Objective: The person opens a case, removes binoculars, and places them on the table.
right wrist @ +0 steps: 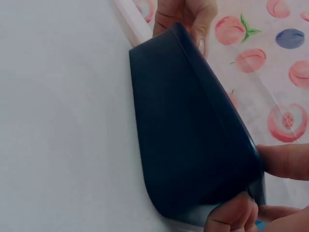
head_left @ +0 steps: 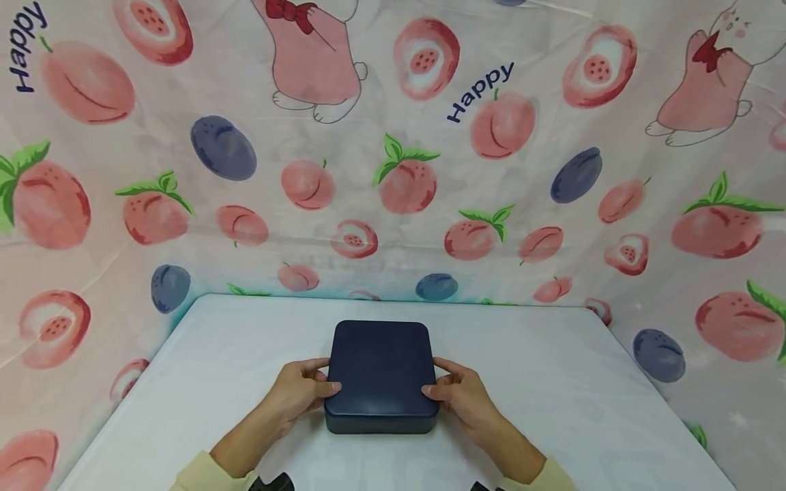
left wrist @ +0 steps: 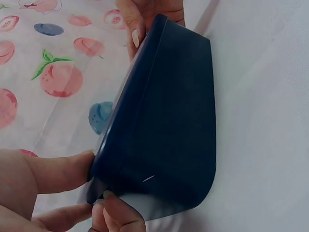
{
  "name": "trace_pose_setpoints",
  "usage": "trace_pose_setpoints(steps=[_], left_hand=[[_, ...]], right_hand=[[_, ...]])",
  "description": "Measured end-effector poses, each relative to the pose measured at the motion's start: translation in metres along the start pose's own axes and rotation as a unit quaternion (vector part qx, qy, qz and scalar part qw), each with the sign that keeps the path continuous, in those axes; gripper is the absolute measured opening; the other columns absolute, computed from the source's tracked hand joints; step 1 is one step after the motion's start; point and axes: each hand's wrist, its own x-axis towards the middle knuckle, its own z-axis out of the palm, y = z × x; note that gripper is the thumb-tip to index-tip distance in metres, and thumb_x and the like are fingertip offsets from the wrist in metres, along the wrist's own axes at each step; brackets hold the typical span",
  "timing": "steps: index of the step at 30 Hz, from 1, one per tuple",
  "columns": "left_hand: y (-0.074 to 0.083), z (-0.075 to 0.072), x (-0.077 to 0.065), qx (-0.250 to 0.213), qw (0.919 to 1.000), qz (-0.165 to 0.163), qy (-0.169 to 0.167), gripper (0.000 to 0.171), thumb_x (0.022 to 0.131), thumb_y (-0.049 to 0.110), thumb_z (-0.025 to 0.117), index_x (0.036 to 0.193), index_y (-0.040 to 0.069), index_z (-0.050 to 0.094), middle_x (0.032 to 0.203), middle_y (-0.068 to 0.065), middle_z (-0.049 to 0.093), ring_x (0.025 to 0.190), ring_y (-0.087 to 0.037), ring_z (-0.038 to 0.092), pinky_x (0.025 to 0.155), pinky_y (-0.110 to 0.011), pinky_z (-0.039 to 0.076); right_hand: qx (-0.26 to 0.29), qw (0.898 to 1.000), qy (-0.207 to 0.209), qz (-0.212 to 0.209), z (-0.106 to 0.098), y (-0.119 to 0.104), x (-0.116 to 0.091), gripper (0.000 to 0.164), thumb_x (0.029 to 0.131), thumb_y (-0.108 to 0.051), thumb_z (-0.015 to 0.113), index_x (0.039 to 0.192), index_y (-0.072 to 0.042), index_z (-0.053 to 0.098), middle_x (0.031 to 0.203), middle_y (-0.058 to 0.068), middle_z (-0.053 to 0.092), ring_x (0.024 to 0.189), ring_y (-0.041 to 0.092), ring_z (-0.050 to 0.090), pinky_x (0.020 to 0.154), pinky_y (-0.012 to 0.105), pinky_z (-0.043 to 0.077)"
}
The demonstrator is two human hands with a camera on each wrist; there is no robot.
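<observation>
We see 2 hands on 1 dark blue box [head_left: 381, 368], which sits directly between them, its broad top facing up. Our left hand [head_left: 299, 389] pinches its left side, the thumb laid over the top edge and the other fingers bent against the side wall; our right hand [head_left: 463, 395] mirrors that grip on the opposite side. A thin seam [left wrist: 152, 65] runs along the side wall just below the top edge, seen from the left wrist, so we take the upper part to be a lid, closed down. Under and around the hands spreads a white tabletop [head_left: 552, 368]; beyond them hangs a fruit-patterned cloth [head_left: 368, 191]. We cannot tell whether the box's underside bears fully on the tabletop or is slightly raised. We judge the step in hand to be a 2-sided hold on the box, with the grip looking firm and balanced. From here, we think any move calls for even pressure from the 2 hands and matched motion, since a stronger pull on 1 side could tilt or twist the box.
</observation>
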Motion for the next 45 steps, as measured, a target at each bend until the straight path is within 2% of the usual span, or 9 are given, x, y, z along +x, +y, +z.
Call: trace_pose_setpoints(steps=[7,15,19,23,26,32,36,40,45], left_hand=[[-0.009,0.006,-0.001,0.005,0.9996,0.021,0.018,0.078,0.082,0.008,0.088,0.15,-0.005,0.051,0.095,-0.005,0.049,0.074,-0.016,0.045,0.058,-0.025,0.038],[-0.006,0.014,-0.009,0.033,0.9981,0.022,0.047,0.074,0.084,0.009,0.085,0.148,-0.005,0.053,0.096,-0.006,0.045,0.076,-0.018,0.039,0.059,-0.027,0.032],[-0.004,0.016,-0.011,0.084,0.9945,0.028,0.056,0.072,0.087,0.012,0.083,0.148,-0.008,0.051,0.097,-0.008,0.045,0.082,-0.02,0.042,0.062,-0.028,0.033],[-0.001,0.018,-0.013,0.145,0.9869,0.034,0.061,0.07,0.09,0.016,0.081,0.148,-0.009,0.051,0.092,-0.01,0.05,0.081,-0.021,0.049,0.061,-0.028,0.037],[0.001,0.017,-0.015,0.159,0.9848,0.035,0.061,0.069,0.09,0.016,0.081,0.148,-0.008,0.052,0.087,-0.01,0.052,0.075,-0.019,0.051,0.059,-0.028,0.038],[0.004,0.011,-0.018,0.128,0.9894,0.054,0.041,0.072,0.09,0.018,0.081,0.15,-0.007,0.05,0.074,-0.003,0.049,0.061,-0.014,0.044,0.052,-0.025,0.033],[0.005,0.008,-0.018,0.102,0.9924,0.062,0.028,0.073,0.091,0.018,0.081,0.151,-0.007,0.048,0.07,0.0,0.046,0.061,-0.013,0.041,0.052,-0.025,0.032],[0.004,0.004,-0.018,0.084,0.9945,0.061,0.017,0.073,0.091,0.017,0.081,0.151,-0.007,0.047,0.074,-0.001,0.048,0.064,-0.014,0.042,0.054,-0.026,0.033],[0.006,-0.001,-0.019,0.075,0.9946,0.071,0.007,0.074,0.089,0.017,0.083,0.151,-0.005,0.049,0.082,-0.005,0.054,0.065,-0.016,0.049,0.054,-0.026,0.041]], right_hand=[[0.013,1.0,-0.002,-0.009,0.003,0.003,-0.005,0.076,0.081,0.007,0.079,0.151,0.001,0.05,0.083,0.0,0.05,0.071,0.014,0.045,0.059,0.025,0.038],[0.014,1.0,0.007,-0.005,0.006,0.004,-0.01,0.077,0.08,0.01,0.078,0.151,-0.001,0.051,0.086,0.002,0.051,0.069,0.015,0.045,0.055,0.025,0.036],[0.007,1.0,0.014,-0.009,0.008,0.005,-0.013,0.078,0.08,0.009,0.078,0.152,-0.002,0.051,0.09,0.004,0.051,0.069,0.016,0.046,0.055,0.026,0.037],[-0.001,1.0,0.02,-0.006,0.011,0.006,-0.017,0.077,0.081,0.008,0.078,0.152,-0.002,0.05,0.093,0.005,0.052,0.069,0.016,0.047,0.056,0.026,0.037],[-0.005,1.0,0.021,-0.009,0.011,0.007,-0.018,0.077,0.082,0.007,0.078,0.153,-0.002,0.05,0.092,0.005,0.053,0.068,0.016,0.046,0.056,0.026,0.036],[-0.018,0.999,0.025,-0.025,0.012,0.003,-0.022,0.074,0.084,0.004,0.077,0.153,-0.003,0.05,0.087,0.005,0.054,0.068,0.016,0.049,0.056,0.026,0.04],[-0.02,0.999,0.028,-0.039,0.011,-0.003,-0.024,0.073,0.085,0.005,0.077,0.153,-0.003,0.051,0.085,0.005,0.054,0.069,0.015,0.05,0.058,0.025,0.044],[-0.021,0.999,0.027,-0.041,0.011,-0.007,-0.027,0.074,0.084,0.005,0.078,0.153,-0.004,0.052,0.085,0.006,0.056,0.068,0.015,0.051,0.058,0.025,0.046],[-0.019,0.999,0.026,-0.042,0.01,-0.009,-0.03,0.074,0.084,0.004,0.079,0.152,-0.005,0.052,0.086,0.006,0.057,0.069,0.016,0.054,0.06,0.026,0.049]])
